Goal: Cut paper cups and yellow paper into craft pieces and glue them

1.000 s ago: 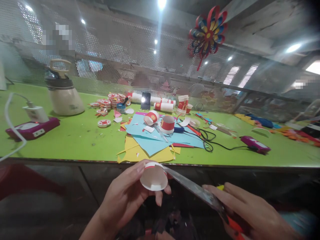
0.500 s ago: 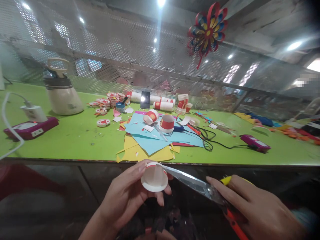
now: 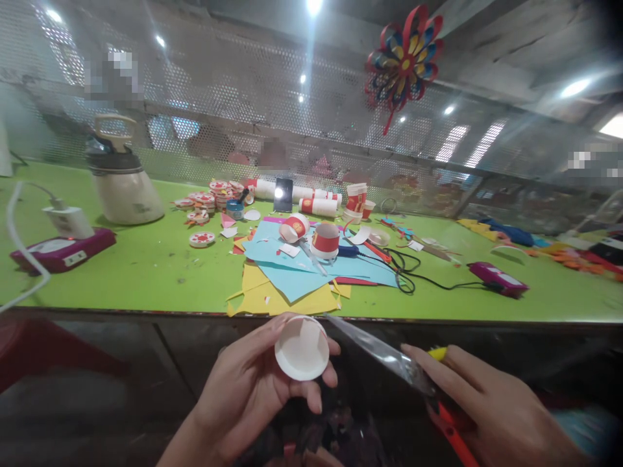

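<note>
My left hand (image 3: 248,383) pinches a shallow, cut-down paper cup (image 3: 302,353) in front of the table edge. Its round white inside faces me, and a trace of red shows at the rim. A pair of scissors (image 3: 382,350) with red and yellow handles is gripped in my right hand (image 3: 496,402). The blades point up and left; their tips are just right of the cup, apart from it. Part of the handles is hidden behind my fingers.
Blue paper sheets (image 3: 287,282) lie on the green table (image 3: 160,279) beneath a red-and-white paper cup (image 3: 325,243) and a blue-handled tool (image 3: 348,251) on a black cable. A cream jug (image 3: 127,194) and purple power strips (image 3: 73,253) stand left. A paper flower (image 3: 406,61) hangs above.
The scissor tips have come away from the cup's rim, slightly to the right. My left hand has tilted the cup so that more of its inside faces me.
</note>
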